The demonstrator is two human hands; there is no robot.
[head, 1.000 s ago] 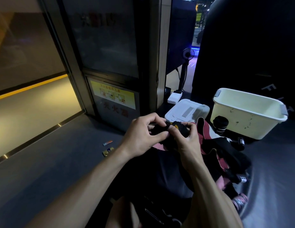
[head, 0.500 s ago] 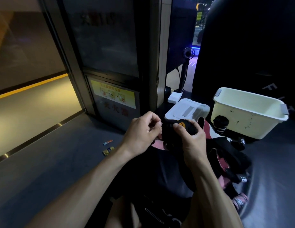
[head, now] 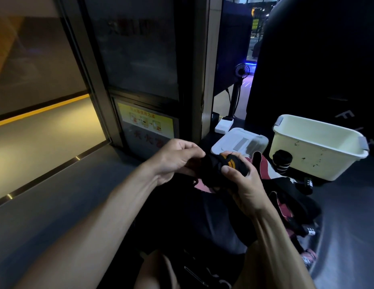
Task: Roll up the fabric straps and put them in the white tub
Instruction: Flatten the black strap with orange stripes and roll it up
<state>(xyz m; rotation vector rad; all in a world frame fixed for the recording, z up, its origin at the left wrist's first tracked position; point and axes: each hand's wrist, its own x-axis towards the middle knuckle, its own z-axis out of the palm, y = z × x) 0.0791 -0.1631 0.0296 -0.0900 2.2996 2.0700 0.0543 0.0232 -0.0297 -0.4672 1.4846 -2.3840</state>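
While the strap is being wound: both hands work over the lap.
Right hand [head: 242, 184]: fingers and thumb clamped round the black roll [head: 221, 167], keeping its turns tight.
Left hand [head: 173, 157]: fingertips pinched on its loose end, probably feeding it.
White tub [head: 307, 161]: floor's far right, within reach for dropping.
Loose straps [head: 286, 190]: heaped beside it, unrolled.

The strap [head: 221, 170] in hand is black woven cloth, matt and a bit fuzzy, with orange stripes. The pile of straps [head: 286, 190] next to it is the same soft fabric in black, red and white. White tub [head: 315, 161] is smooth plastic, scuffed with dark marks, grey handles. Lid [head: 240, 141] is smooth plastic too. Floor [head: 56, 205] looks like matt grey carpet. Door frame [head: 92, 80] is dark metal, panels glossy glass.
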